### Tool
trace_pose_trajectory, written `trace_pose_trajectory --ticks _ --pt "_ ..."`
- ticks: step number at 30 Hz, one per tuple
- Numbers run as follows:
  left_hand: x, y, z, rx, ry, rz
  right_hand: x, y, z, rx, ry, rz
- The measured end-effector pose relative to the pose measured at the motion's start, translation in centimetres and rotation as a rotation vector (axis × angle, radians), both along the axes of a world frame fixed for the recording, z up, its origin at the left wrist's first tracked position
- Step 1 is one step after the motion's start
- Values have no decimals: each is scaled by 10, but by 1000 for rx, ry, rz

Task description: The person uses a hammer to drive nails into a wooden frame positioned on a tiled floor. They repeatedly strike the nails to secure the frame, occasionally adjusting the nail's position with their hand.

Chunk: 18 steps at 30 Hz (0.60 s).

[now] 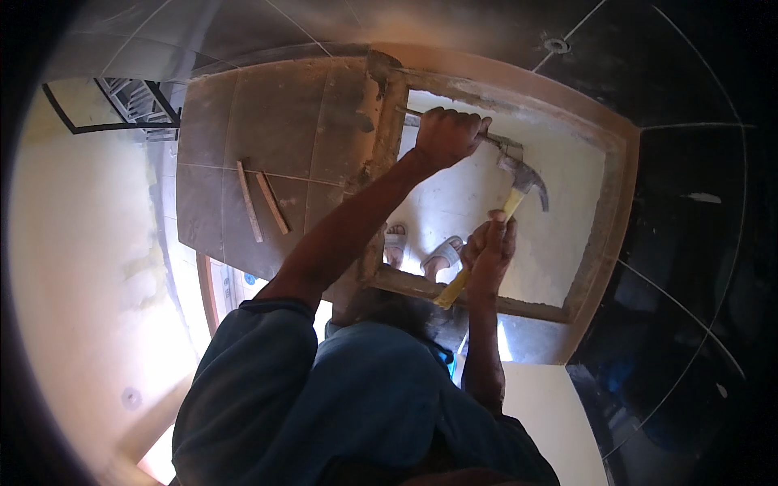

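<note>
My left hand [447, 138] is closed around a metal rod-like tool, probably a chisel [496, 142]. One end points left to the rough edge of a rectangular opening [389, 121] in the tiled counter; the other sticks out to the right of my fist. My right hand [489, 251] grips the yellow handle of a claw hammer [525, 174]. The hammer's head is right by the chisel's right end, its claw curving away to the right. Whether the two touch, I cannot tell.
Two thin wooden strips [261, 198] lie on the brown tiled counter [211, 138] at left. Below the opening show the floor and my sandaled feet [442, 255]. Dark tiled wall [681, 243] rises at the right, with a round fitting [557, 45] at the back.
</note>
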State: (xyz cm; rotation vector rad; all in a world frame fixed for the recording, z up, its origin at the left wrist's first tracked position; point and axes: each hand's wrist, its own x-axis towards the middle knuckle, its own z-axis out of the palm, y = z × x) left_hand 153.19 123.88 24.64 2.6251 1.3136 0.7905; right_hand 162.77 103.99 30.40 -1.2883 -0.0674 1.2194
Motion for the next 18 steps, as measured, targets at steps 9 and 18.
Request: trace_pose_trajectory --ticks 9,18 --pt "-3 -5 -3 -8 7 -22 -1 2 6 -26 -15 -27" --pt "-9 -8 -3 -20 37 -107 -2 -1 -7 14 22 -201"
